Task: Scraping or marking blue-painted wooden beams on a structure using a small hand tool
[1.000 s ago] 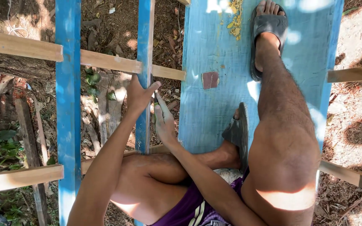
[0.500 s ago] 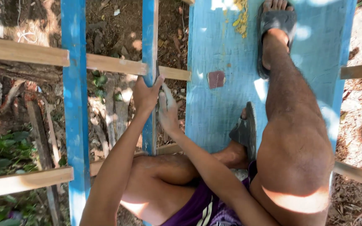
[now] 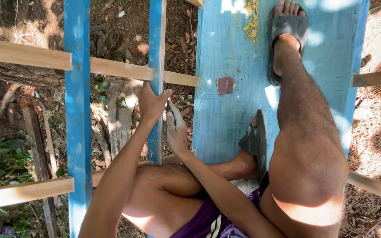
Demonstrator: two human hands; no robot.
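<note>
**Two hands on one blue slat**

Both hands work the narrow blue slat (image 3: 156,53). Left hand (image 3: 151,103) wraps its left edge, fingers curled closed around it, likely to steady it. Right hand (image 3: 176,130) presses flat against the slat's right edge, fingers straight; whether it holds something thin against the wood, cannot tell. Person sits on the wide blue board (image 3: 230,110), right foot in a grey sandal (image 3: 286,37) braced far up. Small brown sandpaper piece (image 3: 225,85) lies loose, near. Open gaps flank the slat; bare cross rails (image 3: 124,68) run behind it.
</note>
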